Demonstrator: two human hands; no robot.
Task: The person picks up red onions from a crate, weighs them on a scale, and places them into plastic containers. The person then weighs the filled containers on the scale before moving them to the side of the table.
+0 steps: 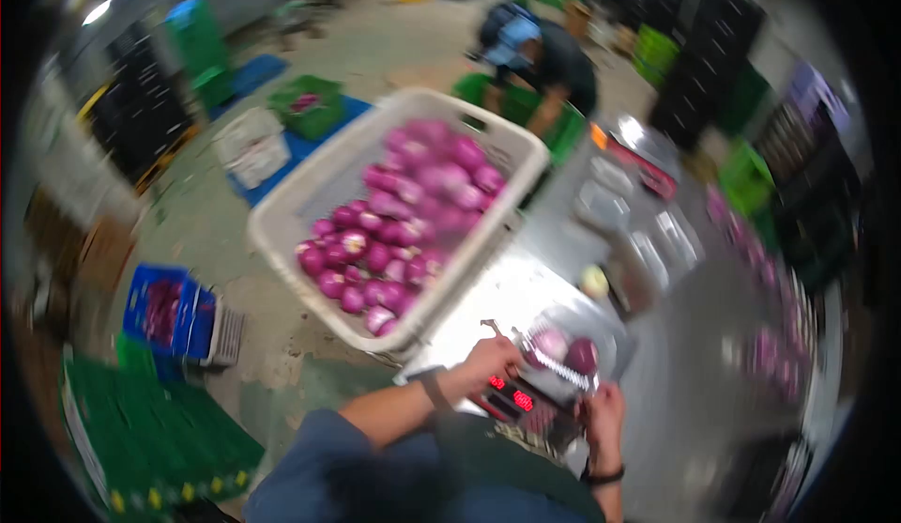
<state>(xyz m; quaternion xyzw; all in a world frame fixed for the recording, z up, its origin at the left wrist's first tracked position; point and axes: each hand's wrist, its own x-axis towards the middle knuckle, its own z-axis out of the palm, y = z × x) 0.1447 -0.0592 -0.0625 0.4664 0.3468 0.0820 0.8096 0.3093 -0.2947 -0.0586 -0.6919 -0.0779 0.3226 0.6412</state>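
My left hand (pixel 493 359) is closed at the near left edge of a clear plastic tray (pixel 612 340), with a small hooked piece sticking up beside its fingers. My right hand (pixel 603 408) is closed by the tray's near right corner; what its fingers grip is too blurred to tell. Two purple onions, a lighter one (pixel 549 345) and a darker one (pixel 581 356), lie in the tray. Under and in front of the tray is a scale with a lit red display (pixel 511 392). A pale onion (pixel 593 282) sits just beyond the tray.
A large white crate (pixel 324 302) of purple onions stands at the left of the metal table (pixel 676 373). Clear trays (pixel 601 206) and another scale (pixel 648 161) are farther back. A person (pixel 554 63) bends over a green crate (pixel 518 105). More onions (pixel 774 363) lie right.
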